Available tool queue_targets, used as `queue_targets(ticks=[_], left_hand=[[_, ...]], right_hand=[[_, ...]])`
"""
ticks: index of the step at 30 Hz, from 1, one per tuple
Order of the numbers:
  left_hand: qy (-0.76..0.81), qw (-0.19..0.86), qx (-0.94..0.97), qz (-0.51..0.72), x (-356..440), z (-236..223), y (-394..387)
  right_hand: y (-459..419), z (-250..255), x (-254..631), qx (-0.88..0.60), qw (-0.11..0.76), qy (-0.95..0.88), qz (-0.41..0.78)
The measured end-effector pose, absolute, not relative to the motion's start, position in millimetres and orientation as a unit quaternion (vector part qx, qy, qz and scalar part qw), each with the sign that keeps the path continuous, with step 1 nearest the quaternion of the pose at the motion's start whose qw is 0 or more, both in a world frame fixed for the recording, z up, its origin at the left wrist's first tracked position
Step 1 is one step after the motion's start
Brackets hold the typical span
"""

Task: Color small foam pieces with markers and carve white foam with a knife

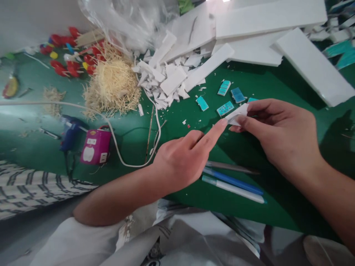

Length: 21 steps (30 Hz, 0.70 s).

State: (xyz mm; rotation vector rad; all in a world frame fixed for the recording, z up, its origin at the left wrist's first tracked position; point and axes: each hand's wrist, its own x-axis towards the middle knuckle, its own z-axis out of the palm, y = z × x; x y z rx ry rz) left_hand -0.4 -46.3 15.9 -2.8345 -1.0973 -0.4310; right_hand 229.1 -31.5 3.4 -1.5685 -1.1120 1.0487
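Observation:
My right hand (283, 129) pinches a small white foam piece (239, 113) between thumb and fingers, just above the green table. From the left, my left hand (185, 155) meets the same piece; its index finger is stretched onto the left end, the other visible fingers are curled, and its thumb is hidden. Around the hands lie small foam tiles coloured blue: a striped tile (224, 88), a dotted tile (225, 109), a darker blue tile (237, 95) and a plain turquoise tile (202, 103). Another one is partly covered by my right hand.
Closer to me lie a white marker (234, 189), a blue pen (235, 181) and a slim grey tool (233, 167). White foam scraps (172, 79) and boards (271, 18) fill the back. Leftward are a toothpick pile (113, 81), a glue gun (70, 133), a purple power adapter (95, 147) and a white cable (116, 147).

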Motion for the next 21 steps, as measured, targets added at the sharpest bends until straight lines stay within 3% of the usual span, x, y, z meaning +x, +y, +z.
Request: queue_targets(ticks=[21], left_hand=[[-0.368, 0.077, -0.920, -0.113, 3.7, 18.3, -45.7]], right_hand=[[-36.0, 1.3, 230.9, -0.643, 0.404, -0.592, 0.270]])
